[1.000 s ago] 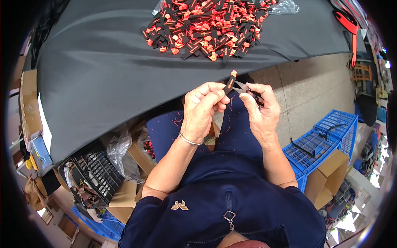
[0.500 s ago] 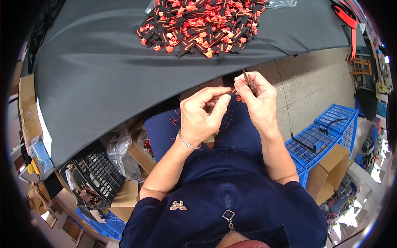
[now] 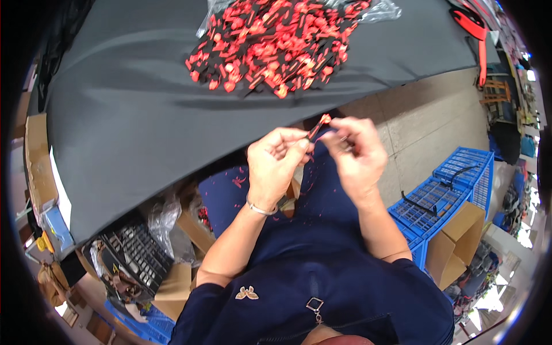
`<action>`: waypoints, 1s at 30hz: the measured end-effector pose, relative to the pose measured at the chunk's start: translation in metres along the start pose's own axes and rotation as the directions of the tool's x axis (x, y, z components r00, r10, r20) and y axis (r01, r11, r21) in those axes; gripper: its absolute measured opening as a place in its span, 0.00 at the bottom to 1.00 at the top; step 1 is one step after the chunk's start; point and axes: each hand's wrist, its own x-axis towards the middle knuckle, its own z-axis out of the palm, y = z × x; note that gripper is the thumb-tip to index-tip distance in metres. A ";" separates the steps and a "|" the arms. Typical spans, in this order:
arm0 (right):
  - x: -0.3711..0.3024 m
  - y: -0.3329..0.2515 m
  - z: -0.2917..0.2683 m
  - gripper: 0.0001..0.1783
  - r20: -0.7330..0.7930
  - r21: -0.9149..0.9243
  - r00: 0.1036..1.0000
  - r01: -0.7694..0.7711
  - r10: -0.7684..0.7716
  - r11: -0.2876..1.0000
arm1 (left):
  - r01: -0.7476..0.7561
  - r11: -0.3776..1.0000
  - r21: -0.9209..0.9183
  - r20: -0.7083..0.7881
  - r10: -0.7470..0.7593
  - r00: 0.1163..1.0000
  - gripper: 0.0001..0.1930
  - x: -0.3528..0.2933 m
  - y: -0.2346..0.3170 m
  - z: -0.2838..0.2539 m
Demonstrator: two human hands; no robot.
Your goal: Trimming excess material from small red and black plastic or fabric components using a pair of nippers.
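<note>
Between the thumb and fingertips of my left hand (image 3: 275, 164) is a small black-and-red strap tab (image 3: 318, 127), its bright red-orange end pointing up and to the right. Just right of it is my right hand (image 3: 362, 158), smeared by motion, its fingers curled around dark metal snips (image 3: 348, 142) that mostly hide in the palm. A thin red thread seems to run between the tab and the right thumb. Beyond both hands, a heap of similar black-and-red tabs (image 3: 270, 52) lies on the black-covered table (image 3: 132, 126).
Clear plastic (image 3: 382, 10) lies beside the heap, and a red-and-black tool (image 3: 476, 34) sits at the table's far right. Blue crates (image 3: 428, 198) and an open carton (image 3: 457, 241) stand at my right. Red thread scraps dot my lap (image 3: 227, 192). A black basket (image 3: 138, 244) is at lower left.
My left hand now pinches a tab that shows clearly above its fingertips. My right hand has drawn slightly down, and the snips' blades no longer point up. The whole view has shifted a little.
</note>
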 end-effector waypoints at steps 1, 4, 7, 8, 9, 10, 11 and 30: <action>0.002 0.001 0.001 0.19 0.037 -0.046 0.990 0.137 -0.135 0.989 | -0.039 0.999 -0.017 0.023 0.040 0.999 0.07 0.000 -0.002 0.002; 0.001 0.007 0.008 0.15 0.074 -0.044 0.979 0.195 -0.191 0.980 | -0.082 0.996 -0.041 0.027 0.083 0.996 0.06 0.000 -0.008 0.002; 0.001 0.010 0.012 0.15 0.063 -0.001 0.973 0.222 -0.222 0.975 | -0.080 0.996 0.035 0.023 0.079 0.997 0.07 0.000 -0.006 -0.001; 0.001 0.011 0.012 0.15 0.066 -0.015 0.967 0.246 -0.244 0.969 | -0.111 0.994 0.026 0.023 0.110 0.994 0.07 0.002 -0.008 -0.001; 0.001 0.008 0.013 0.15 0.078 -0.017 0.961 0.266 -0.264 0.964 | -0.139 0.990 0.021 0.009 0.138 0.990 0.07 0.002 -0.009 -0.003; 0.002 0.006 0.013 0.14 0.069 -0.051 0.958 0.282 -0.278 0.958 | -0.146 0.989 -0.006 0.030 0.146 0.989 0.07 0.002 -0.008 -0.004; 0.003 0.005 0.012 0.14 0.061 -0.082 0.955 0.295 -0.291 0.952 | -0.157 0.987 -0.010 0.052 0.158 0.986 0.08 0.003 -0.008 -0.004; 0.010 -0.012 -0.003 0.14 0.074 0.245 0.997 -0.055 0.038 0.968 | 0.013 0.921 -0.388 0.014 -0.009 1.000 0.07 0.001 0.018 -0.006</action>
